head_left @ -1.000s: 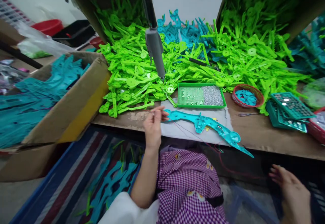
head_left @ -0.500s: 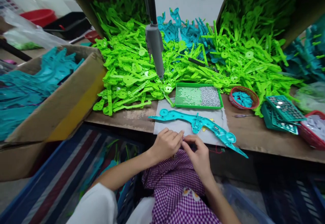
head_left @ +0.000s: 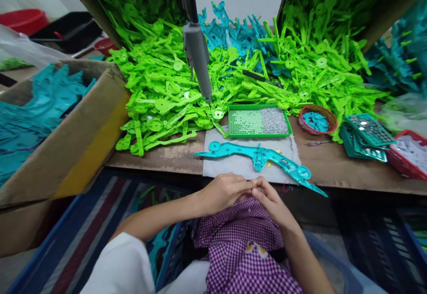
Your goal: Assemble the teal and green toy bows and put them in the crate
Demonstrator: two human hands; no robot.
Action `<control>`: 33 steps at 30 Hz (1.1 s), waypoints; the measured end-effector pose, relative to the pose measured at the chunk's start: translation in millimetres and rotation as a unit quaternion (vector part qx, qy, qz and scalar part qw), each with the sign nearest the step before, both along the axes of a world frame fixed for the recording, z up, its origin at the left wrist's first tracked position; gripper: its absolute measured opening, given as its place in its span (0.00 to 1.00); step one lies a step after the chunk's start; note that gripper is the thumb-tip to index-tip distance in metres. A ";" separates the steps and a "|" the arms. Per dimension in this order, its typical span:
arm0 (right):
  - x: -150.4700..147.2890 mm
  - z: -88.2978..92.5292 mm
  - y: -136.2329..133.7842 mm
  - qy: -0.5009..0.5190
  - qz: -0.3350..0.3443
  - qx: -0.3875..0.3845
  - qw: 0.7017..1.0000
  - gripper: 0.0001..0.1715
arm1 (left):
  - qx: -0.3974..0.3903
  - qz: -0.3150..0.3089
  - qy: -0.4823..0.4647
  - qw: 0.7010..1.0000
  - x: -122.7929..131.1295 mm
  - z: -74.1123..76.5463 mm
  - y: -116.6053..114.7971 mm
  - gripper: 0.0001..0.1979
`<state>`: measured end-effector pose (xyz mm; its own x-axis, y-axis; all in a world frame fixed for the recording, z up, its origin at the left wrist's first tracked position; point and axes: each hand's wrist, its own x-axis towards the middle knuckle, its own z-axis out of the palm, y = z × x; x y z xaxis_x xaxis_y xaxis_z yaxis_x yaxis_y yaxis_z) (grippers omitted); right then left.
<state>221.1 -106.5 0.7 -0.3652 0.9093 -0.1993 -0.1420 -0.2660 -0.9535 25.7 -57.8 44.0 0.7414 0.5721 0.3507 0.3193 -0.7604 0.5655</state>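
Over my lap, in front of the table edge, my left hand [head_left: 225, 191] and my right hand [head_left: 269, 197] meet at the fingertips. Both have curled fingers pressed together, and whatever is between them is hidden. Just beyond them a long, curved turquoise plastic part [head_left: 245, 150] lies on a white cloth [head_left: 213, 167]. Behind that part stands a green perforated tray [head_left: 247, 122] of small silvery pieces. A grey electric screwdriver [head_left: 196, 58] hangs tip down over the bright green plastic parts [head_left: 160, 85].
At the left is a cardboard box [head_left: 96, 120] of turquoise parts. To the right stand a red basket [head_left: 328, 129] with small turquoise pieces, stacked green trays [head_left: 353, 145] and a red basket [head_left: 396, 163] of white pieces. A thin tool [head_left: 316, 143] lies on the table.
My hands have shifted slightly right, and the left fingers now extend further across to the right hand's fingertips. The view has tilted and moved a little. The turquoise part stays on the cloth.
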 end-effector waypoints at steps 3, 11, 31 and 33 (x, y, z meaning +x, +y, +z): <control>-7.0 -0.7 -7.8 0.005 -0.007 -0.041 0.999 0.13 | 0.042 0.015 -0.016 0.999 2.4 -10.6 -1.7 0.12; 17.0 24.9 -22.3 -0.287 -0.019 0.203 0.936 0.11 | -0.263 0.062 -0.049 0.962 5.2 -7.8 -21.7 0.11; 70.2 -36.3 52.4 -0.369 -0.257 0.263 0.853 0.15 | -0.600 0.294 -0.497 0.554 70.5 -57.2 13.5 0.08; 71.5 -26.7 49.2 -0.348 -0.248 0.273 0.862 0.14 | -0.571 0.292 -0.480 0.598 76.2 -59.1 14.2 0.13</control>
<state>292.6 -57.4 -26.0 0.1302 0.9471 0.2935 0.5479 0.1780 -0.8174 101.9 -43.6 -15.1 0.0677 0.9080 -0.4134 -0.5477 0.3801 0.7453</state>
